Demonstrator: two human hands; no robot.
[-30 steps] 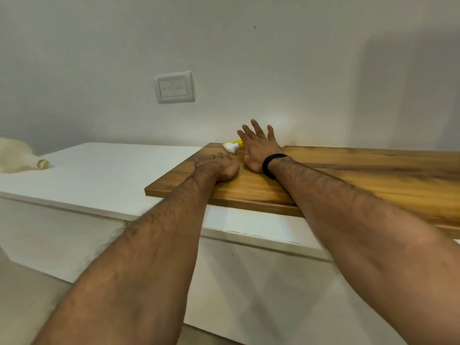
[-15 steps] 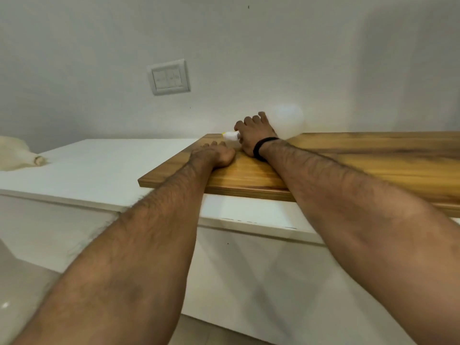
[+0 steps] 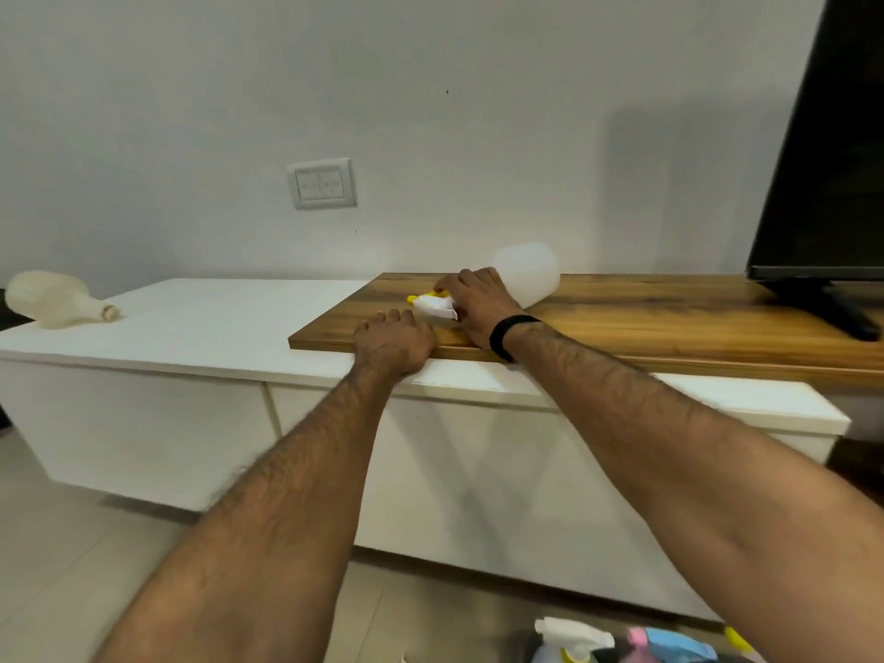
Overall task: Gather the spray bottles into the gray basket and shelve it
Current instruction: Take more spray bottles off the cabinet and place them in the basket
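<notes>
Right hand [image 3: 478, 301]: centre of frame, fingers curled over the neck of the spray bottle [image 3: 524, 275], gripping it.
Spray bottle: translucent, lying on its side on the wooden worktop [image 3: 646, 313]; white and yellow trigger head points left, body extends right of the hand.
Left hand [image 3: 394, 342]: just below-left of the trigger head, loosely curled, resting on the worktop front edge, holding nothing.
Other bottles [image 3: 574, 638]: bottom right of frame, partly cut off.
Cream bottle [image 3: 57, 301]: left edge, lying on the white cabinet [image 3: 191, 327].
</notes>
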